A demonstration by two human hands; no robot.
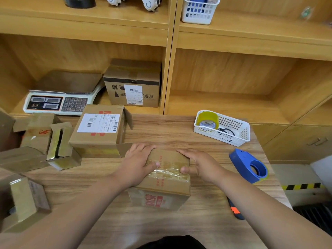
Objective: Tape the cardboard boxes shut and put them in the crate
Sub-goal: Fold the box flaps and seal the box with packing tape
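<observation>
Nearest me, a small brown cardboard box with red print (167,178) sits in the middle of the pale wooden table (161,229), a strip of clear tape already across its top seam. The person's left hand (138,162) and right hand (199,164) lie on it from either side, fingers fairly straight over the top and thumbs pressing on the tape. As I read it, they are smoothing the strip so it bonds, not gripping the box to lift it.

Just right of the box a dark utility knife with an orange slider (235,211) and a blue plastic tape dispenser (249,166) are parked within easy reach. Beyond them a white slotted plastic basket (240,139) keeps a spare roll and scissors.

To the left, a larger brown carton with a white shipping label (100,128) stands with its side flaps open, presumably waiting its turn. Behind it a white electronic scale (59,99) sits in the wooden shelving. I can't pick out a crate from here.
</observation>
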